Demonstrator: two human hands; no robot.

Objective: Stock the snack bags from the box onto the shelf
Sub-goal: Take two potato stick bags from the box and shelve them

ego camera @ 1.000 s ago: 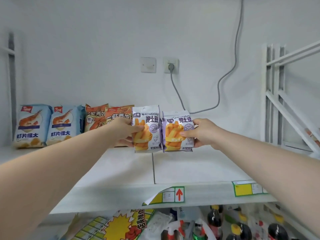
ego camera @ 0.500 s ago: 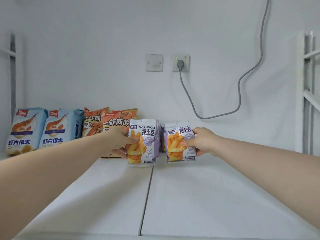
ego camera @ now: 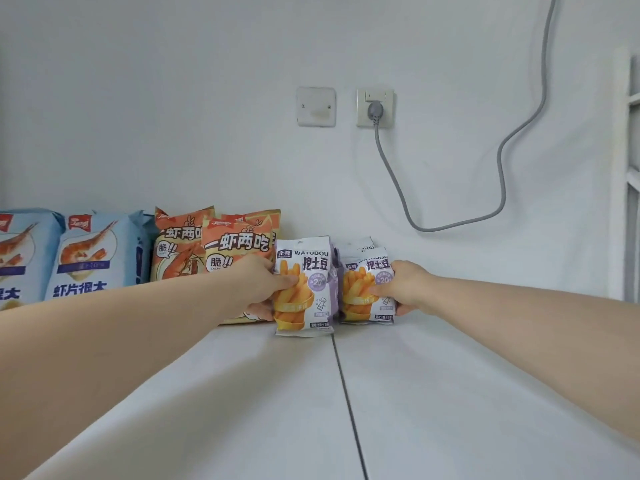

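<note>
Two small white-and-purple potato-stick snack bags stand upright on the white shelf (ego camera: 450, 393), near the back wall. My left hand (ego camera: 258, 284) grips the left bag (ego camera: 306, 289) by its left edge. My right hand (ego camera: 407, 287) holds the right bag (ego camera: 365, 289) by its right edge. Another bag of the same kind (ego camera: 360, 244) peeks up behind the right one. The box is out of view.
Left of my hands stand two orange shrimp-snack bags (ego camera: 239, 249) and two blue shrimp-chip bags (ego camera: 91, 252) along the wall. A grey cable (ego camera: 498, 174) hangs from a wall socket (ego camera: 375, 108). A white rack upright (ego camera: 633, 174) borders the right side.
Both hands have carried the two bags deeper onto the shelf, toward the back wall. The view has tilted up, so the shelf's front edge and the bottles below have dropped out of sight.
</note>
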